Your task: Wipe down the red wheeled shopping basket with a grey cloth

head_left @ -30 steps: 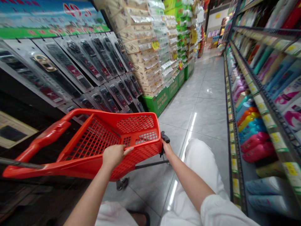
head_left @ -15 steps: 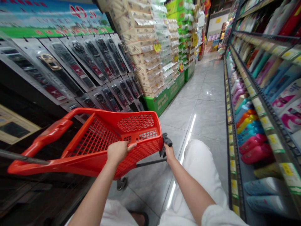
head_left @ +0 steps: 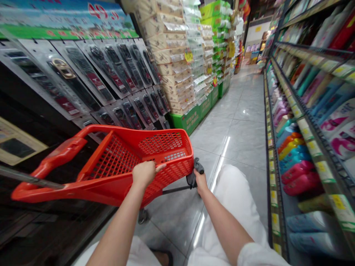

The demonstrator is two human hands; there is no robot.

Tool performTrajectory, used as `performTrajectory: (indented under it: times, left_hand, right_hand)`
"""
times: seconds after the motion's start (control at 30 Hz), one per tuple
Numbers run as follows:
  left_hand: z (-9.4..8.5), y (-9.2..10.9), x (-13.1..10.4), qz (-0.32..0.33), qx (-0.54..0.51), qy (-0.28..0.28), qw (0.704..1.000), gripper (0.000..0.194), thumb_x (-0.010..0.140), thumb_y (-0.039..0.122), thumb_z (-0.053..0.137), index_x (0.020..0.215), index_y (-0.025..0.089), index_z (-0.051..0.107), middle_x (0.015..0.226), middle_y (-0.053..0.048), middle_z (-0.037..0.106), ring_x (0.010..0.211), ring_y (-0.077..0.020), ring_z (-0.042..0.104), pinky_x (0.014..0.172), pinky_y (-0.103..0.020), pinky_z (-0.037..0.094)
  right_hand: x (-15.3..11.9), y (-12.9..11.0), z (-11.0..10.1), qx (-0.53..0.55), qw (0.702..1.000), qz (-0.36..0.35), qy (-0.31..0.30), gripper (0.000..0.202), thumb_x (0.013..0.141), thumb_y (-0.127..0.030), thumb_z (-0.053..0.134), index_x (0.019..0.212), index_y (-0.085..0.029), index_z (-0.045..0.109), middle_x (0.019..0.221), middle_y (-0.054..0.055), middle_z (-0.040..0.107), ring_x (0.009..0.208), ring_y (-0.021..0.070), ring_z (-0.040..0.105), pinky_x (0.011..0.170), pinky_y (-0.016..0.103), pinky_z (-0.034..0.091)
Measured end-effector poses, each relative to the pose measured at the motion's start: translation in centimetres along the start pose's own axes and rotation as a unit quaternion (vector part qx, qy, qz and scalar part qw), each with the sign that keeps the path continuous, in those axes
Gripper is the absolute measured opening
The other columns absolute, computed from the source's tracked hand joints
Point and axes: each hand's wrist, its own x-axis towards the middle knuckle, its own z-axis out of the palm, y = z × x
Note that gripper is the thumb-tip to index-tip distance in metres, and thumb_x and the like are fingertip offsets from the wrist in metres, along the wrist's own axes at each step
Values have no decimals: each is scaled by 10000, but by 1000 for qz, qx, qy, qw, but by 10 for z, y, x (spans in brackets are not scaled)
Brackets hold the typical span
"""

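Note:
A red plastic shopping cart (head_left: 111, 192) with a mesh basket stands sideways in front of me. My left hand (head_left: 144, 173) is closed on the near side rim of its basket, the thumb pointing toward the cart's front. At the front end, my right hand (head_left: 200, 181) grips a dark grey piece (head_left: 197, 167) with a round black end; it is too unclear to tell whether it is part of the cart or a separate thing. A dark bar (head_left: 177, 190) runs under the basket toward that hand. The basket's visible inside holds nothing that I can make out.
Packaged belts (head_left: 94, 70) hang on a display at the left. Stacked packs (head_left: 173, 62) on green bases (head_left: 190, 120) line the aisle behind it. Shelves with bottles (head_left: 298, 170) and price tags run along the right. Grey tiled floor (head_left: 241, 107) lies between them.
The cart and both hands have shifted slightly to the right in view. Both hands keep their hold, and the view has turned a little.

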Motion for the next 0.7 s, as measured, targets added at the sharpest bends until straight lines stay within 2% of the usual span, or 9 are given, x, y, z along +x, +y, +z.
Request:
performTrajectory:
  times: [0.07, 0.13, 0.23, 0.3, 0.37, 0.5, 0.57, 0.7]
  left_hand:
    - [-2, 2, 1, -6, 4, 1, 1000, 772, 935, 645, 162, 954, 129, 736, 927, -230, 726, 916, -358, 697, 715, -383, 495]
    - [-2, 4, 1, -9, 8, 4, 1000, 777, 939, 638, 159, 953, 119, 736, 928, -238, 724, 920, -356, 696, 720, -378, 493]
    - [-1, 4, 3, -7, 1, 10, 1000, 780, 938, 641, 153, 934, 128, 741, 926, -226, 727, 918, -349, 697, 726, -365, 484]
    - [0, 3, 5, 2, -6, 14, 1000, 788, 929, 658, 142, 925, 150, 745, 920, -208, 732, 914, -342, 697, 725, -358, 480]
    - [1, 2, 7, 15, -11, 15, 1000, 798, 919, 676, 130, 928, 169, 746, 912, -192, 736, 911, -334, 697, 723, -353, 478]
    - [-1, 1, 7, 18, -12, 18, 1000, 817, 907, 692, 116, 937, 176, 749, 896, -179, 738, 893, -327, 699, 711, -351, 478]
    - [-3, 1, 6, 19, -12, 23, 999, 824, 907, 692, 109, 925, 177, 752, 882, -175, 738, 883, -330, 701, 701, -354, 480]
    - [-3, 2, 5, 26, -14, 26, 999, 816, 910, 686, 112, 911, 182, 754, 866, -170, 738, 874, -332, 702, 689, -357, 481]
  right_hand:
    - [-4, 1, 1, 1, 1000, -9, 4, 358, 632, -407, 710, 910, -181, 709, 884, 47, 756, 857, 238, 681, 776, 356, 537]
    - [-9, -9, 5, 4, 999, -47, -2, 370, 680, -409, 696, 975, -187, 702, 935, 40, 747, 879, 219, 668, 804, 340, 528]
    - [-12, -27, 12, -12, 992, -117, -49, 354, 750, -414, 663, 1029, -198, 685, 973, 33, 728, 922, 196, 642, 843, 317, 510]
    - [-9, -29, 13, -40, 987, -138, -69, 337, 763, -418, 651, 1009, -190, 680, 945, 39, 721, 908, 193, 632, 841, 316, 504]
    - [-3, -21, 11, -67, 987, -131, -62, 344, 728, -411, 665, 976, -174, 678, 928, 51, 717, 892, 200, 630, 847, 332, 499]
    - [5, -1, 7, -75, 995, -67, -25, 381, 636, -405, 691, 928, -161, 677, 951, 60, 723, 932, 227, 636, 905, 379, 484]
    - [4, -5, 9, -57, 996, -60, -28, 405, 650, -418, 690, 966, -165, 673, 999, 59, 721, 967, 230, 633, 930, 385, 477]
    - [-2, -28, 15, -33, 988, -117, -91, 455, 738, -433, 676, 1112, -176, 645, 1071, 67, 704, 984, 221, 625, 919, 363, 486]
